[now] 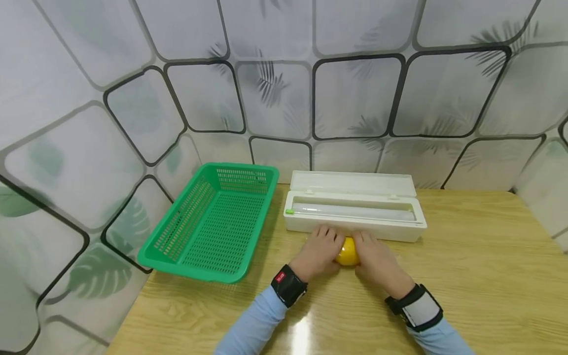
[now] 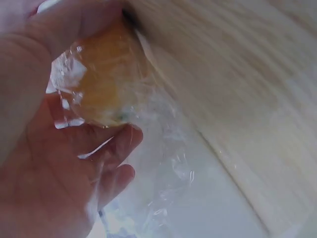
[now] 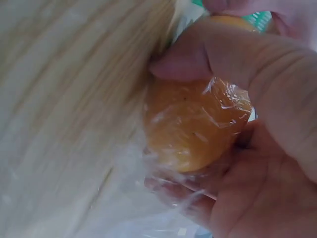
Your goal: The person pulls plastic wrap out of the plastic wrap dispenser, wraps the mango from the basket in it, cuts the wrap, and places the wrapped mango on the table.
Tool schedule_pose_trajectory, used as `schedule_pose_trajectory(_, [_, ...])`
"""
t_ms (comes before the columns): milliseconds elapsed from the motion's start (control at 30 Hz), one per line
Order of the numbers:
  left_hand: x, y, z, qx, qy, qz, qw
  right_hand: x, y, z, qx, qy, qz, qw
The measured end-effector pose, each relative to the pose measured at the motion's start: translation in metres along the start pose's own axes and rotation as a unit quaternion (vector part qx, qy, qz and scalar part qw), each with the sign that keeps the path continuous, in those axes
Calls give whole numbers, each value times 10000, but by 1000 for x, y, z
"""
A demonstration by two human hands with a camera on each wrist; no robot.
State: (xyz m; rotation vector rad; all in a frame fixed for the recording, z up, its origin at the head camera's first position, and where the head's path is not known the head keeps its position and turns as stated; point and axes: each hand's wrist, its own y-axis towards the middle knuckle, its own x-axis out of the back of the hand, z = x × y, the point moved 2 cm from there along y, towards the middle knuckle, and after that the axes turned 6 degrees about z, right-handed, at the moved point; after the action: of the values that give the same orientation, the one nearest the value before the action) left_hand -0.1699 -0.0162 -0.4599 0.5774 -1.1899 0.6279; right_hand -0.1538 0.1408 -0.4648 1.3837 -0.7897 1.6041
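Observation:
A round yellow-orange fruit, seemingly an orange (image 1: 347,252), sits at the table's middle in front of the white wrap box, held between both hands. Clear cling film (image 2: 171,153) covers its skin with shiny creases, and loose film spreads beyond it in both wrist views. My left hand (image 1: 318,251) grips the fruit from the left, thumb on one side and fingers curled on the other. From the right, my right hand (image 1: 379,261) holds it, with its thumb (image 3: 183,57) across the wrapped fruit (image 3: 195,124). The palms hide its sides in the head view.
Behind the hands stands the white cling film box (image 1: 355,228), its lid (image 1: 352,183) raised and a film roll (image 1: 350,211) inside. At the left is a green plastic basket (image 1: 195,272) with slotted walls. A patterned curtain (image 1: 275,98) backs the wooden table (image 1: 479,276).

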Motion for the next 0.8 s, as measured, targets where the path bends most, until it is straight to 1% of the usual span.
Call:
schedule_pose_trajectory(67, [3, 0, 0, -119, 65, 21, 9999, 1, -2, 1, 58, -68, -9, 10000])
schedule_pose_trajectory(133, [9, 0, 2, -207, 64, -13, 9998, 3, -4, 3, 162, -139, -116, 9997])
schedule_pose_trajectory(200, [15, 0, 4, -236, -57, -79, 9997, 7, -4, 4, 293, -293, -342, 9986])
schedule_pose_trajectory(267, [23, -2, 6, -243, -248, -130, 9993, 12, -5, 4, 411, -309, -576, 9970])
schedule_pose_trajectory(333, [31, -4, 9, -198, -466, -128, 9986, 19, -4, 4, 529, -292, -743, 9954])
schedule_pose_trajectory(433, [44, -6, 11, -28, -506, -157, 9986, 32, -1, 6, 692, -248, -880, 9934])
schedule_pose_trajectory(500, [51, -8, 11, 141, -393, -188, 9990, 40, 1, 11, 779, -282, -881, 9927])
schedule_pose_trajectory(567, [57, -11, 12, 336, -263, -234, 9988, 47, 2, 18, 774, -364, -878, 9925])
schedule_pose_trajectory(667, [61, -14, 11, 504, -136, -342, 9980, 53, 1, 28, 700, -328, -790, 9939])
schedule_pose_trajectory(733, [60, -15, 10, 518, -108, -520, 9972, 56, -2, 29, 605, -224, -698, 9955])
schedule_pose_trajectory(800, [58, -12, 7, 463, -84, -829, 9954, 58, -5, 26, 536, -4, -573, 9969])
